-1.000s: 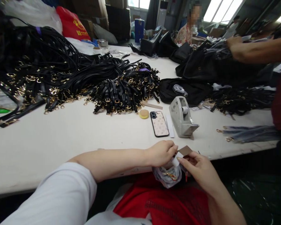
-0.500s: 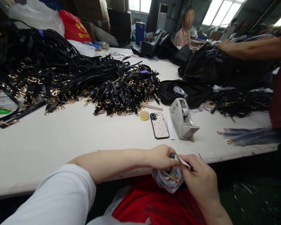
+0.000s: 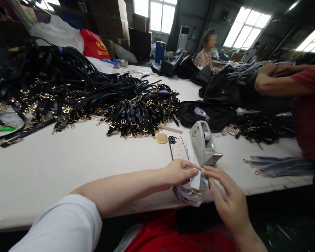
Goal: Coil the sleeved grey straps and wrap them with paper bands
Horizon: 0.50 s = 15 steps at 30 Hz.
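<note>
My left hand (image 3: 180, 172) grips a coiled strap (image 3: 186, 196) wrapped in clear plastic, just over the table's front edge. Gold clasps show at the coil's lower right. A white paper strip (image 3: 195, 180) is pinched under the left fingers and lies across the coil. To the right, my right hand (image 3: 227, 194) has its thumb and fingers apart, with the fingertips close beside the paper and coil. Whether they touch the coil is hard to see. Right behind both hands stands a grey tape dispenser (image 3: 203, 145). A phone (image 3: 179, 148) lies beside it, partly covered by my left hand.
Black straps with gold buckles (image 3: 136, 117) are heaped at the left and middle. A round yellow-rimmed pad (image 3: 161, 138) lies near the phone. Grey straps (image 3: 280, 166) rest at the right. A co-worker in a red sleeve (image 3: 308, 82) handles black bags (image 3: 233, 85).
My hands and the coil have moved up slightly, nearer the dispenser. My right hand has let go of the paper and spread its fingers. The co-worker's arms have shifted over the bags.
</note>
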Each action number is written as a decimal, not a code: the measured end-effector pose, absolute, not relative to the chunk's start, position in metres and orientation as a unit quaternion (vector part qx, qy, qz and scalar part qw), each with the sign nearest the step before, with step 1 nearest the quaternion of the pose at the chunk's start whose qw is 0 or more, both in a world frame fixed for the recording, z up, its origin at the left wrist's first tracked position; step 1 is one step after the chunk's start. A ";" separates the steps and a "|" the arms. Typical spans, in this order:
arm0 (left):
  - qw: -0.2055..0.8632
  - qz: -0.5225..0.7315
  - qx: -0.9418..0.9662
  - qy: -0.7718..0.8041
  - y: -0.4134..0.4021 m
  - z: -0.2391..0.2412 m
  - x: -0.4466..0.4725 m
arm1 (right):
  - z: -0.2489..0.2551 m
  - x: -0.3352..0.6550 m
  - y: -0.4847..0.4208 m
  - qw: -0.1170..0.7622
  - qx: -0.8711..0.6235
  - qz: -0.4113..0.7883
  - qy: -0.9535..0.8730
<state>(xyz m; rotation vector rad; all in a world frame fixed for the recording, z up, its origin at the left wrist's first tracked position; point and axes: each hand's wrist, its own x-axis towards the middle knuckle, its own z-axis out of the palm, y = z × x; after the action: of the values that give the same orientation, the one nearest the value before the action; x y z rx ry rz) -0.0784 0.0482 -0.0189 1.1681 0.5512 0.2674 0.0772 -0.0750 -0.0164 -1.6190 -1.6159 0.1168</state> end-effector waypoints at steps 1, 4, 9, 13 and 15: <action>0.788 0.124 0.542 0.264 0.048 -0.019 -0.078 | -0.013 0.089 -0.070 0.426 -0.665 0.019 -0.613; 0.771 0.122 0.552 0.293 0.046 -0.020 -0.078 | -0.012 0.129 -0.047 0.458 -0.738 -0.010 -0.495; 0.749 0.140 0.567 0.313 0.047 -0.023 -0.077 | -0.029 0.174 -0.004 0.469 -0.751 0.129 -0.446; 0.741 0.155 0.570 0.319 0.048 -0.021 -0.077 | -0.037 0.173 0.010 0.509 -0.719 0.190 -0.433; 0.737 0.158 0.574 0.321 0.048 -0.020 -0.077 | -0.036 0.166 0.007 0.537 -0.706 0.182 -0.424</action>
<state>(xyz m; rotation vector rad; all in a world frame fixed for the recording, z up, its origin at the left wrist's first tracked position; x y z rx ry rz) -0.0772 0.0482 -0.0200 1.2602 0.7041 0.3461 0.1656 0.0069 -0.0359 -1.6810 -1.0098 0.4337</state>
